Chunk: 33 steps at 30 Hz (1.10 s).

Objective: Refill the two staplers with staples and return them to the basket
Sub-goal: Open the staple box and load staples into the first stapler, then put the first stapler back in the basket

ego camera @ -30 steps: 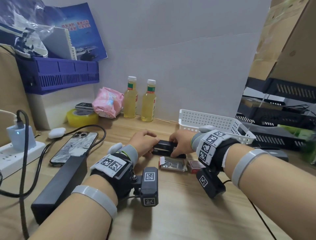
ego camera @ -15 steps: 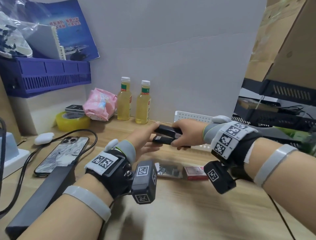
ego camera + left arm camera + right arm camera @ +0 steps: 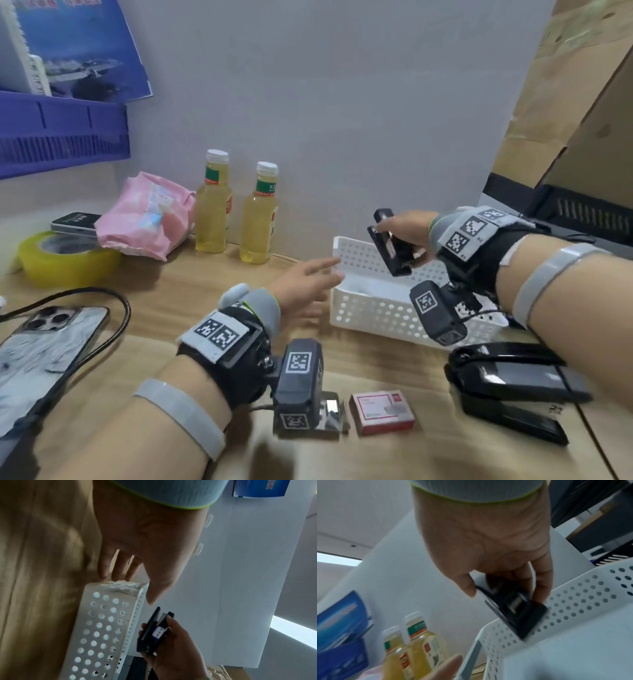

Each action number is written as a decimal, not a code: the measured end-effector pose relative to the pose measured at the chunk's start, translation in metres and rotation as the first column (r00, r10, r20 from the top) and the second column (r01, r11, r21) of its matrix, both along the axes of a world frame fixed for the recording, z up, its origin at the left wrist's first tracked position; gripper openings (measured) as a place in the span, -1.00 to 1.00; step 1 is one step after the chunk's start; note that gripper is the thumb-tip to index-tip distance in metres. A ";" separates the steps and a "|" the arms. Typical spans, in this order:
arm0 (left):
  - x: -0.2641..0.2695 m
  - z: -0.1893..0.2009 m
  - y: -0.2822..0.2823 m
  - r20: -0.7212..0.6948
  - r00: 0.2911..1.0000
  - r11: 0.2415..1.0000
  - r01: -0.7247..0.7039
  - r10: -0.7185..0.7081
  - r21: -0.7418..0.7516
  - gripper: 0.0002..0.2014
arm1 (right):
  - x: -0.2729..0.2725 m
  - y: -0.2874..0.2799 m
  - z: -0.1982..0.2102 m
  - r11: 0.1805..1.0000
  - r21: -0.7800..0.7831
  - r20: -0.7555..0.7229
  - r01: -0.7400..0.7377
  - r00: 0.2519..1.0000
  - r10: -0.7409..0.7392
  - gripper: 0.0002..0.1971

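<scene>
A small black stapler (image 3: 390, 245) is gripped in the right hand (image 3: 407, 229), thumb on one side and fingers curled round the other, and is held tilted, one end down, above the open top of the white perforated basket (image 3: 370, 315). It is not yet set down — from the right wrist view its lower end appears level with the basket's rim, though contact cannot be told through the blur. The steep tilt seems chosen so that the stapler can be slid in end first between the walls.

The left hand (image 3: 305, 284) is held with fingers straight and nothing in it, its fingertips (image 3: 118, 574) at the near end wall of the basket; this is judged to be a steadying touch, so that the light basket is not pushed along the wooden table (image 3: 191, 294) when the stapler goes in.

A second, larger black stapler (image 3: 507, 383) is left on the table in front of the basket, beside a red box of staples (image 3: 382, 411) and an opened tray of staples (image 3: 330, 414) — presumably kept close because that one is still to be refilled.
</scene>
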<state>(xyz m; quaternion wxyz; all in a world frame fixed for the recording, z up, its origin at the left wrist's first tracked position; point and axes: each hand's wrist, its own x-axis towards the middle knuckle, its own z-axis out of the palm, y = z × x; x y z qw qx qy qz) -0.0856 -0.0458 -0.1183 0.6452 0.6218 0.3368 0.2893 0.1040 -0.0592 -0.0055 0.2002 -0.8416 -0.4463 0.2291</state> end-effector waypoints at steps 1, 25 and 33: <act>0.002 -0.004 0.002 -0.001 0.999 0.999 0.034 -0.034 -0.010 -0.57 | 0.004 0.011 -0.003 0.997 -0.080 -0.001 0.022 1.000 -0.022 -0.78; -0.016 -0.010 -0.012 -0.461 0.875 0.966 0.228 -0.149 0.121 -0.48 | -0.005 0.037 -0.025 0.966 -0.192 0.156 -0.175 0.966 0.206 -0.83; -0.022 0.026 -0.096 -0.914 0.393 0.670 0.706 -0.103 0.228 -0.14 | 0.016 -0.097 -0.026 0.903 -0.272 0.392 -0.333 0.818 0.420 -0.75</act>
